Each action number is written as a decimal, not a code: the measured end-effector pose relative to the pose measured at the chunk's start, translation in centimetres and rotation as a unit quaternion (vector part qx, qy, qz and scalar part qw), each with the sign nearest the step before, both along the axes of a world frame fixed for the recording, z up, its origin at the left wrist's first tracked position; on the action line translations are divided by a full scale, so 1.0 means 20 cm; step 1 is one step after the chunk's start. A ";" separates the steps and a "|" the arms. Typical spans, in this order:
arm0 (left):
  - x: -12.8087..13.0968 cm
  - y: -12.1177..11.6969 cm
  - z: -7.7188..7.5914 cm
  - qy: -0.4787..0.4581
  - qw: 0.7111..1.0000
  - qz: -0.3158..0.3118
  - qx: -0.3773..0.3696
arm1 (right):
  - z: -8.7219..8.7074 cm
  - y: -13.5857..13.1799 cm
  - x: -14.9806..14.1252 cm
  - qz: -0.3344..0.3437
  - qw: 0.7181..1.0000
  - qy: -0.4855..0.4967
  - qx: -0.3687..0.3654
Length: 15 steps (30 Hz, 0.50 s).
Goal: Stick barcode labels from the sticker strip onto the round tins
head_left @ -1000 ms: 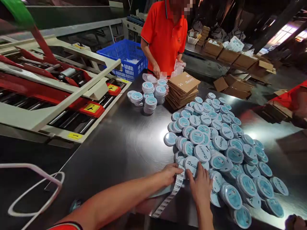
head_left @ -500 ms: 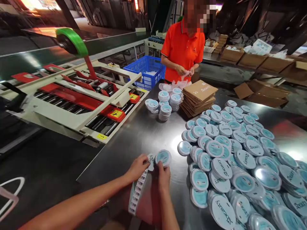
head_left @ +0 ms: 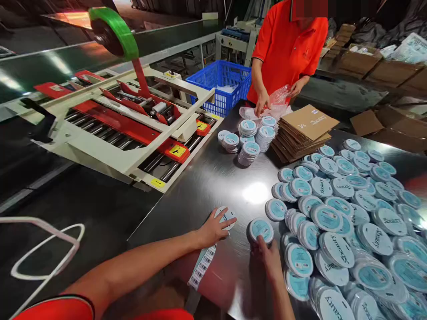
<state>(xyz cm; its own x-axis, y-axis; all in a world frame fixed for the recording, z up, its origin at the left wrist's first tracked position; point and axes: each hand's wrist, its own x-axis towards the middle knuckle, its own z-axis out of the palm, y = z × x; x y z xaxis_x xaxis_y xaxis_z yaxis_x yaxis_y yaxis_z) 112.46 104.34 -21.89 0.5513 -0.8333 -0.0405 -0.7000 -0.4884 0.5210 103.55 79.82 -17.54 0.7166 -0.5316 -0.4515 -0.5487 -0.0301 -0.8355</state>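
Note:
My left hand (head_left: 211, 230) lies with spread fingers on a round white tin (head_left: 225, 216) that rests flat on the steel table (head_left: 213, 182). A strip of barcode labels (head_left: 202, 267) hangs from under that hand over the table's near edge. My right hand (head_left: 265, 253) grips the near rim of another round tin (head_left: 260, 228), teal label up, at the edge of a big heap of the same tins (head_left: 347, 222) spreading to the right.
A person in an orange shirt (head_left: 289, 49) handles a plastic bag (head_left: 278, 95) at the far end, beside stacked tins (head_left: 248, 140) and a pile of flat cartons (head_left: 305, 131). A carton-taping machine (head_left: 126, 120) with a green tape roll stands left; a blue basket (head_left: 222, 84) behind it.
My hands, held together with a tin and labels, have parted: the left pressed one tin down on the table, the right moved right onto another at the heap's edge.

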 end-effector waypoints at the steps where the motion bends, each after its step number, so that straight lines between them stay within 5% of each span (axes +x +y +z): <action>1: 0.01 0.02 0.01 0.000 1.000 0.014 -0.015 | 0.01 0.01 0.01 0.006 0.997 0.015 0.074; 3: 0.05 0.05 0.03 0.045 0.994 0.072 -0.073 | 0.04 0.04 0.03 0.023 0.992 0.033 0.119; 5: 0.10 0.07 0.07 0.178 0.948 0.184 -0.190 | 0.06 0.07 0.05 0.025 0.995 0.034 0.094; 8: 0.19 0.10 0.12 0.434 0.743 0.354 -0.366 | 0.03 0.14 0.08 0.024 0.994 0.037 0.100; 10: 0.24 0.13 0.13 0.513 0.647 0.395 -0.402 | -0.01 0.19 0.11 0.027 0.992 0.038 0.118; 15: 0.30 0.19 0.13 0.546 0.605 0.407 -0.412 | -0.05 0.26 0.17 0.067 0.997 0.021 0.024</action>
<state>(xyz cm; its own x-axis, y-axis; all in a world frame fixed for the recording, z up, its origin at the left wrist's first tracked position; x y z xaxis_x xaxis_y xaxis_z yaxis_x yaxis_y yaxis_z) 118.40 108.15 -19.33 0.8120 -0.2885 -0.5073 0.5800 0.3020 0.7565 106.92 85.01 -18.62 0.7599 -0.4098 -0.5046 -0.5767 -0.0668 -0.8142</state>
